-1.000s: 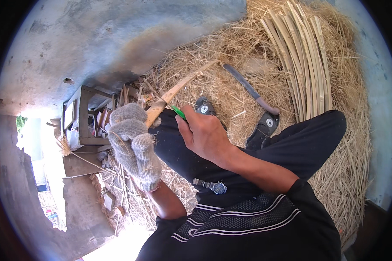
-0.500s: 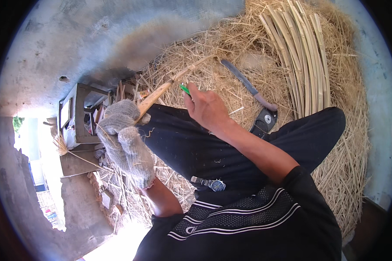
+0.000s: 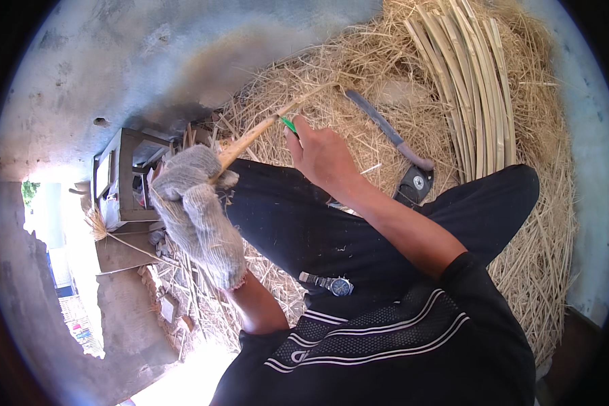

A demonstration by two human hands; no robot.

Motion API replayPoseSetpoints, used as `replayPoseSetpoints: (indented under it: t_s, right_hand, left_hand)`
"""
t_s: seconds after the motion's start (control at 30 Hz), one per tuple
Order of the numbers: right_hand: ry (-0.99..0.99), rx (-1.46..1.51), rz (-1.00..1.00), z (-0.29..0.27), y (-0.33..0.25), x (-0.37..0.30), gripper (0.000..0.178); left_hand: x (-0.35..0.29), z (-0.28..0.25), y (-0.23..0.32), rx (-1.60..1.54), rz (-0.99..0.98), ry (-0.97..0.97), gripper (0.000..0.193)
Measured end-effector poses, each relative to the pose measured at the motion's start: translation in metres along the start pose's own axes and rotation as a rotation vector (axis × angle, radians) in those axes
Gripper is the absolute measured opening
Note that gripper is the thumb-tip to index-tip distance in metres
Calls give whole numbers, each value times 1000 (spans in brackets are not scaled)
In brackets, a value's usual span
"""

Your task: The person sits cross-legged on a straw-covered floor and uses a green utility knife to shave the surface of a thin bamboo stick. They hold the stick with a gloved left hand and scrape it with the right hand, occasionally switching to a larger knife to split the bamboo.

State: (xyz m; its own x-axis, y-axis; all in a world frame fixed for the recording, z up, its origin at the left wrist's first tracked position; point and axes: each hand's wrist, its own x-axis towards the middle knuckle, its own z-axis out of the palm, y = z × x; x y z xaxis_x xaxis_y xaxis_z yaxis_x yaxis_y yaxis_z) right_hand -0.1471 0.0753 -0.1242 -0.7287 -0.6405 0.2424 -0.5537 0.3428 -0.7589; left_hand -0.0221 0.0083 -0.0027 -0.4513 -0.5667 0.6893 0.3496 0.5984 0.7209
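My left hand [image 3: 195,203], in a grey knitted glove, is wrapped round the near end of a pale bamboo strip [image 3: 254,130]. The strip slants up and away to the right, and its thin far end lies above the straw. My bare right hand [image 3: 327,157] is closed on a small tool with a green handle [image 3: 287,124]. That tool's tip is at a dark joint on the strip, and its exact kind is too small to tell. Beyond my right hand, a machete [image 3: 377,119] with a dark blade and wooden handle lies on the straw.
Several long split bamboo strips [image 3: 470,88] lie together at the far right on loose straw [image 3: 534,271]. A wristwatch [image 3: 340,287] rests on my lap. My dark shoe [image 3: 413,186] is beside the machete's handle. A wooden cabinet [image 3: 123,183] stands at left against a grey wall [image 3: 149,61].
My right hand has moved slightly up and left with the green tool. The strip has shifted slightly in my gloved left hand, which still grips it.
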Motion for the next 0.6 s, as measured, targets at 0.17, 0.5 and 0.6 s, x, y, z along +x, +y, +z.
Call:
replayPoseSetpoints:
  t_s: [0.17, 0.5, 0.6]
  right_hand:
    - [12, -55, 49, 13, 68, 21, 22]
    - [-239, 515, -95, -69, -61, -34, 27]
    - [-70, 309, -109, -59, -67, -43, 23]
  left_hand:
    - [-5, 2, 15, 32, -91, -48, 38]
    - [-7, 0, 3, 39, -16, -57, 29]
    - [-6, 7, 4, 33, -14, -48, 35]
